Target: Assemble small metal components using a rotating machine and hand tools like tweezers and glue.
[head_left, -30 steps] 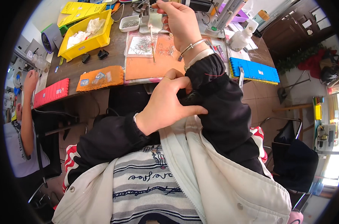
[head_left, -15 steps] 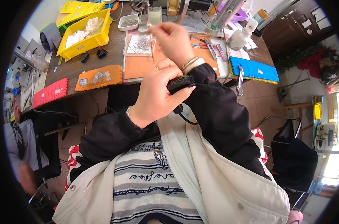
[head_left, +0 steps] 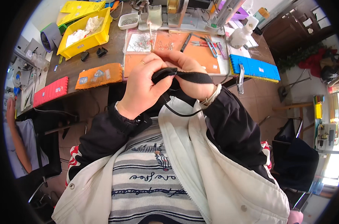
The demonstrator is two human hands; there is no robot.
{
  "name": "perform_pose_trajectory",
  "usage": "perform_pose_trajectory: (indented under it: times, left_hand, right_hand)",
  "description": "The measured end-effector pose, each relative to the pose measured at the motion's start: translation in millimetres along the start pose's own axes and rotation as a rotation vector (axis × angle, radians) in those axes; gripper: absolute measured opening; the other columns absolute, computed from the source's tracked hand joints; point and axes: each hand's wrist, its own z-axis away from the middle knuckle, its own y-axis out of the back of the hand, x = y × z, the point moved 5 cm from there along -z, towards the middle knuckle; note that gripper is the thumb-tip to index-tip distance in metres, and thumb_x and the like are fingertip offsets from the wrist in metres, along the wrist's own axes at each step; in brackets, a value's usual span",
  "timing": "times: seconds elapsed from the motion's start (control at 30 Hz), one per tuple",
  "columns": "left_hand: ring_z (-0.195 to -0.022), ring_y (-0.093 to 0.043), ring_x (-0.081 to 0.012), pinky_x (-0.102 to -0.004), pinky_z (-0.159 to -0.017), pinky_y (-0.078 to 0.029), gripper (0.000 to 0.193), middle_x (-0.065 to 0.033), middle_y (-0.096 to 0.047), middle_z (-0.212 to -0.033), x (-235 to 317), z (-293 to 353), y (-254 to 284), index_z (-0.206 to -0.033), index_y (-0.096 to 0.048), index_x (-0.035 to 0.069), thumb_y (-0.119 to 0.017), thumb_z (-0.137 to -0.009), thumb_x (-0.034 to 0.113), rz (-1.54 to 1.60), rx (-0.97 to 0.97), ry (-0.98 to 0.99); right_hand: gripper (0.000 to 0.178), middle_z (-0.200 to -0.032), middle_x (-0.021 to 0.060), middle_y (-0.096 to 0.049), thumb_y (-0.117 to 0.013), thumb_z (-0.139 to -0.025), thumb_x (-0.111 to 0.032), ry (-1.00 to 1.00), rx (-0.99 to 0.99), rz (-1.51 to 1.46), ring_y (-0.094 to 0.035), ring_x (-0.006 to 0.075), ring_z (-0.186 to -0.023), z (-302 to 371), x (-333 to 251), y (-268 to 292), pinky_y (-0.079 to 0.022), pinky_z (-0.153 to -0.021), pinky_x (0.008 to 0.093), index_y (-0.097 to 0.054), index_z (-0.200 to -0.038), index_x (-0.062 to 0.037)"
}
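Observation:
My left hand (head_left: 136, 91) is closed on one end of a black strap (head_left: 194, 77), where a glossy black piece shows between thumb and fingers. The strap runs across my right hand (head_left: 186, 65), whose fingers are bent and pressed close to the left fingertips; what they pinch is hidden. Just beyond them, a thin, pale, reddish stick (head_left: 151, 37) meets the fingertips; whether it is held I cannot tell. Below the hands hangs a loop of black cable (head_left: 182, 114). A light band (head_left: 211, 99) circles my right wrist.
A shallow clear tray (head_left: 137, 43) of small metal pieces lies on an orange mat (head_left: 210, 67). Beyond it stands a white dish (head_left: 128, 21). Pliers (head_left: 211, 47) and a white bottle (head_left: 240, 37) are right; a yellow bin (head_left: 83, 35) is left. Someone's arm (head_left: 20, 138) shows far left.
My right hand has come back from above the tray to beside my left hand. The black strap now shows stretched across it, and the thin stick sits farther up the mat.

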Motion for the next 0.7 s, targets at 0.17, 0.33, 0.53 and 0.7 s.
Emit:
perform_pose_trajectory:
  times: [0.17,0.33,0.53,0.7]
  left_hand:
    - [-0.076,-0.062,-0.0177,-0.0294,-0.070,-0.049,0.018,-0.0090,-0.066,-0.089,-33.6,1.3,12.8,-0.098,-0.065,-0.002,-0.065,-0.089,0.013,0.007,0.138,0.266]
    - [-0.083,-0.067,-0.0125,-0.0262,-0.065,-0.058,0.027,-0.0058,-0.065,-0.099,-44.7,-4.2,22.6,-0.114,-0.061,-0.002,-0.056,-0.098,0.020,0.513,0.205,0.515]
    - [-0.084,-0.064,-0.0113,-0.0262,-0.068,-0.053,0.032,-0.0049,-0.064,-0.095,18.9,-30.7,-70.7,-0.115,-0.060,-0.001,-0.058,-0.101,0.027,0.447,-0.070,0.291]
    - [-0.100,-0.059,-0.0146,-0.0296,-0.088,-0.050,0.036,-0.0092,-0.059,-0.107,29.9,-20.9,-110.0,-0.122,-0.050,-0.001,-0.063,-0.099,0.024,0.791,-0.452,0.493]
  right_hand:
    - [0.060,-0.137,0.0208,-0.054,-0.060,-0.088,-0.001,0.239,-0.242,0.809,-0.051,0.0341,-0.129,61.8,-31.0,-2.6,-0.043,-0.104,0.0368,-0.042,-0.145,-0.0010]
    - [0.084,-0.151,0.0122,-0.045,-0.076,-0.086,-0.016,0.081,0.176,0.643,-0.043,0.0241,-0.139,105.6,-59.2,87.7,-0.034,-0.112,0.0379,-0.029,-0.154,-0.0036]
    - [0.107,-0.130,0.0217,-0.054,-0.089,-0.072,-0.033,0.066,0.216,0.611,-0.062,0.0289,-0.111,98.6,-40.1,49.3,-0.052,-0.091,0.0387,-0.026,-0.152,0.0012]
    - [0.084,-0.121,0.0140,-0.058,-0.079,-0.080,-0.007,-0.060,0.269,0.146,-0.067,0.0171,-0.094,125.1,-10.3,74.2,-0.056,-0.080,0.0299,-0.030,-0.148,0.0011]
